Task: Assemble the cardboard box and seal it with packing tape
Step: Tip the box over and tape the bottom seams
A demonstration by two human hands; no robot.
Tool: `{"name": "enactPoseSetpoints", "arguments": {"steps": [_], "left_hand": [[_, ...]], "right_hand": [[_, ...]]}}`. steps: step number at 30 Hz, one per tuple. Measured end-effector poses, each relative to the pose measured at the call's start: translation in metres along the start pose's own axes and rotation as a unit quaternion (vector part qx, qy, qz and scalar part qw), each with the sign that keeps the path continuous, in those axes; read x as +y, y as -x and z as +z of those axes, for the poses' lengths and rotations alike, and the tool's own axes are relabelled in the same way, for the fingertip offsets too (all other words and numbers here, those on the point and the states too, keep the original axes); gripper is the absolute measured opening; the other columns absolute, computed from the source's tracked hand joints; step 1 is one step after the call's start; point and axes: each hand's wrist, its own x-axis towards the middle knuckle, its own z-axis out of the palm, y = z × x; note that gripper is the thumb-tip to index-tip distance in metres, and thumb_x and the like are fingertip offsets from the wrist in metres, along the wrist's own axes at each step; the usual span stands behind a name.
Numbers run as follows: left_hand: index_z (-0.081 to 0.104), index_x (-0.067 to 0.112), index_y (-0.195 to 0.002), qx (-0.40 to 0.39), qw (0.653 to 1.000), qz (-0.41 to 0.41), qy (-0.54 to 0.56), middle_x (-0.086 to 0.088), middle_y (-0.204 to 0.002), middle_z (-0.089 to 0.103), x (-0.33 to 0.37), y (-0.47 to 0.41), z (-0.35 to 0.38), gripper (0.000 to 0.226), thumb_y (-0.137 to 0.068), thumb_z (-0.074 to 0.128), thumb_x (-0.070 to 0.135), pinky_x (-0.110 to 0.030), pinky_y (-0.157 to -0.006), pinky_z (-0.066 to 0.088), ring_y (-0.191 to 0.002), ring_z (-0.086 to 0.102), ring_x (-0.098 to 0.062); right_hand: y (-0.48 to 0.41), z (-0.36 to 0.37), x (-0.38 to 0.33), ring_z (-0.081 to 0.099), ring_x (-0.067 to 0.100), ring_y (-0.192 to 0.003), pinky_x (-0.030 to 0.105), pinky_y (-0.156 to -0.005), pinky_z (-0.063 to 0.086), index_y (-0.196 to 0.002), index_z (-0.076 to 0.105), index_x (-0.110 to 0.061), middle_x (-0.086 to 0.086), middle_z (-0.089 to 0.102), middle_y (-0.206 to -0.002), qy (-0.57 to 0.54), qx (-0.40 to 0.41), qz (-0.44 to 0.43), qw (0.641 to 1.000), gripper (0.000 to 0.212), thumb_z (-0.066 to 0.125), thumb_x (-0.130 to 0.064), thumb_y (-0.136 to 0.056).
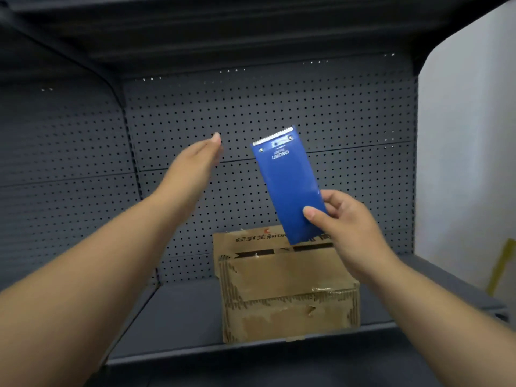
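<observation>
A dark grey metal shelving unit fills the view. Its perforated back panel runs from 9 to 2 o'clock, split by a slotted upright at 9 o'clock. An upper shelf overhangs at 12 o'clock, and a flat lower shelf lies at 6 o'clock. A white wall stands at 3 o'clock, with a blurred yellow strip at 4 o'clock. Bright specks dot the panel's top edge.

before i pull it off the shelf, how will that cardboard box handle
The cardboard box looks worn, with torn liner, so its walls will probably flex under a squeeze. Glossy old tape across it may feel slippery. It sits squat on the shelf, so tipping seems unlikely.
</observation>
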Motion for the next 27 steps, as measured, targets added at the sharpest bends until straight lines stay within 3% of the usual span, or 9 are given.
{"name": "enactPoseSetpoints", "arguments": {"steps": [6,10,13,18,21,24,27], "left_hand": [[0.066,0.009,-0.102,-0.173,0.982,-0.07,0.038,-0.004,-0.098,0.071,0.028,0.038,-0.017,0.053,-0.092,0.038,0.054,-0.032,-0.094,0.047,-0.094,0.064,-0.02],[0.06,-0.003,-0.115,-0.249,0.963,-0.097,0.026,-0.013,-0.104,0.066,0.032,0.068,-0.03,0.061,-0.094,0.035,0.049,-0.026,-0.083,0.053,-0.09,0.063,-0.02],[0.06,-0.002,-0.117,-0.275,0.955,-0.107,0.011,-0.013,-0.107,0.067,0.039,0.09,-0.039,0.06,-0.094,0.035,0.047,-0.026,-0.083,0.055,-0.093,0.063,-0.02],[0.063,0.001,-0.106,-0.276,0.951,-0.142,-0.01,-0.004,-0.086,0.069,0.056,0.118,-0.047,0.055,-0.091,0.04,0.049,-0.021,-0.068,0.053,-0.07,0.065,-0.012],[0.062,0.005,-0.097,-0.263,0.946,-0.187,-0.027,-0.006,-0.087,0.066,0.063,0.135,-0.048,0.051,-0.08,0.051,0.052,-0.024,-0.071,0.049,-0.072,0.062,-0.015],[0.067,0.01,-0.082,-0.294,0.925,-0.228,-0.073,-0.005,-0.082,0.064,0.064,0.159,-0.044,0.037,-0.074,0.06,0.045,-0.028,-0.077,0.042,-0.074,0.056,-0.016],[0.065,0.016,-0.057,-0.293,0.913,-0.277,-0.066,0.0,-0.06,0.058,0.056,0.19,-0.032,0.028,-0.076,0.06,0.036,-0.023,-0.064,0.041,-0.056,0.054,-0.011]], "right_hand": [[0.054,0.024,-0.007,0.069,0.009,-0.086,0.022,-0.075,0.05,-0.095,0.062,-0.022,-0.003,0.075,-0.092,-0.011,-0.052,0.017,0.998,0.018,0.061,-0.006,-0.086],[0.088,0.028,-0.013,0.068,0.005,-0.079,0.016,-0.068,0.051,-0.095,0.061,-0.016,-0.006,0.075,-0.084,-0.016,-0.079,0.03,0.996,0.02,0.058,0.001,-0.085],[0.11,0.027,-0.023,0.068,0.006,-0.081,0.019,-0.072,0.05,-0.098,0.06,-0.017,-0.005,0.075,-0.089,0.011,-0.085,0.036,0.996,0.02,0.06,-0.002,-0.085],[0.141,0.026,-0.048,0.065,0.004,-0.088,0.025,-0.083,0.048,-0.104,0.053,-0.021,-0.007,0.071,-0.101,0.056,-0.147,0.064,0.986,0.016,0.058,-0.015,-0.09],[0.161,0.026,-0.063,0.063,0.013,-0.081,0.029,-0.076,0.046,-0.094,0.044,-0.026,-0.001,0.072,-0.097,0.063,-0.162,0.116,0.978,0.019,0.059,-0.017,-0.088],[0.192,0.026,-0.073,0.062,0.019,-0.079,0.032,-0.07,0.046,-0.093,0.041,-0.026,0.006,0.071,-0.095,0.019,-0.15,0.169,0.974,0.025,0.061,-0.013,-0.086],[0.232,0.021,-0.078,0.067,0.021,-0.086,0.036,-0.074,0.05,-0.1,0.043,-0.024,0.006,0.071,-0.101,0.005,-0.137,0.208,0.968,0.028,0.065,-0.017,-0.083]]}}
